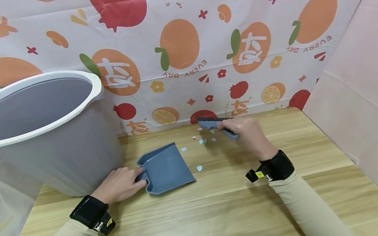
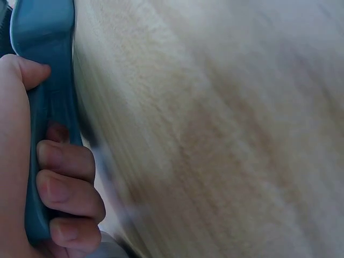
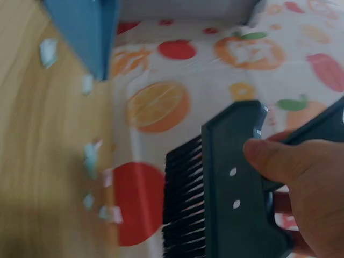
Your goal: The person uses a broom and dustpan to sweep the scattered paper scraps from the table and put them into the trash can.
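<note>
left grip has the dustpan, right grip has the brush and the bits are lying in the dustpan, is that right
Not quite: the bits lie on the table, outside the dustpan, as the head view shows. The left grip does have the dustpan, and the right grip the brush.

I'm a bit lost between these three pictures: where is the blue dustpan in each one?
Head: the dustpan is left of centre, below the middle, right of the gray bin.
Left wrist: its handle runs down the left edge, partly covered.
Right wrist: only a blue corner shows, at the upper left.
Shared landmark: the wood-grain tabletop, visible in all three.
</note>
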`<state>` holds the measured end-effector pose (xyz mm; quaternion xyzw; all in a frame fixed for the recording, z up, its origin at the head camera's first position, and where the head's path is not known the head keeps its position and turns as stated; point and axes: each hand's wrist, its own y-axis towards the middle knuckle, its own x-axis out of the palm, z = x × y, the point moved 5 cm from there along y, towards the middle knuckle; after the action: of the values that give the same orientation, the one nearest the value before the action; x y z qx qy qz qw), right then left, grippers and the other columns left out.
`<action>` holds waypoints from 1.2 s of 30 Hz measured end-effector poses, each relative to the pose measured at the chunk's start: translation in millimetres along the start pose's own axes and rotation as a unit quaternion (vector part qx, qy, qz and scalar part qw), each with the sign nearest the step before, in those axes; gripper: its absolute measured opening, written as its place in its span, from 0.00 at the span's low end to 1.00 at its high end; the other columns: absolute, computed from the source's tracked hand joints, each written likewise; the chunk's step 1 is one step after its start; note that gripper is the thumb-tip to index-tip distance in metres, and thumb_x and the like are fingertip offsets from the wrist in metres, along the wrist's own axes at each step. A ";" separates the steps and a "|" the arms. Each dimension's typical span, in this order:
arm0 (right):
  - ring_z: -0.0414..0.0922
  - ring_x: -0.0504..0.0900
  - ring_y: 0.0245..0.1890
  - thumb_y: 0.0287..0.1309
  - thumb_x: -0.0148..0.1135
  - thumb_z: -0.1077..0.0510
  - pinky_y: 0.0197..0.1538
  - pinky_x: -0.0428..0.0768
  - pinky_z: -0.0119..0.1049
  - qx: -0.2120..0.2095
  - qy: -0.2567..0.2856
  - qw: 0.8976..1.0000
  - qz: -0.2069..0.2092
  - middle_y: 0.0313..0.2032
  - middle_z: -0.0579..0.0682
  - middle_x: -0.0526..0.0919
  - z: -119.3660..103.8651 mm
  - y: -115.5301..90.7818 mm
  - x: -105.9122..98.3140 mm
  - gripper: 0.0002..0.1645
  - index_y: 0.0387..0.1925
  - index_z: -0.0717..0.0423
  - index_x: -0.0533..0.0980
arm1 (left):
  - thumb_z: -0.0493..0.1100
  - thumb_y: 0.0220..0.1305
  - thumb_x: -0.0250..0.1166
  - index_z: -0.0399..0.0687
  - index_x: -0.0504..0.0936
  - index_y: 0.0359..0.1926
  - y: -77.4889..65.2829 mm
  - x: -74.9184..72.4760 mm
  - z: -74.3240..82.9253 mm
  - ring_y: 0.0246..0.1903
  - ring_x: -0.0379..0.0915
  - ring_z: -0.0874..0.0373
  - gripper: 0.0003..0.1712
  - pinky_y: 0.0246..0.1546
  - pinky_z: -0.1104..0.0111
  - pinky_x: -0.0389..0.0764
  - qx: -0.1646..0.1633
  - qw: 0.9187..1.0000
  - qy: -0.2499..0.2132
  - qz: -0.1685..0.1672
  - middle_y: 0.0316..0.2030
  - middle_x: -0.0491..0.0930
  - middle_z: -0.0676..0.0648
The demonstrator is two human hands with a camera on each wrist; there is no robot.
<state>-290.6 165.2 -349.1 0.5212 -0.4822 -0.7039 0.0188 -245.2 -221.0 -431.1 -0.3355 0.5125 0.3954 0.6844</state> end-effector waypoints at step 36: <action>0.57 0.95 0.44 0.56 0.82 0.73 0.48 0.91 0.53 0.074 0.064 0.981 -0.168 0.43 0.54 0.97 15.2 -3.9 62.7 0.18 0.45 0.52 0.89 | 0.51 0.76 0.62 0.48 0.86 0.47 -0.7 1.8 -2.8 0.21 0.62 0.62 0.13 0.27 0.68 0.59 -0.005 1.000 -0.004 -0.004 0.22 0.57 0.59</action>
<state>-328.8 144.1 -396.8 0.6391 -0.4362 -0.6243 -0.1074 -245.4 -223.4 -433.5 -0.3398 0.5065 0.3962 0.6863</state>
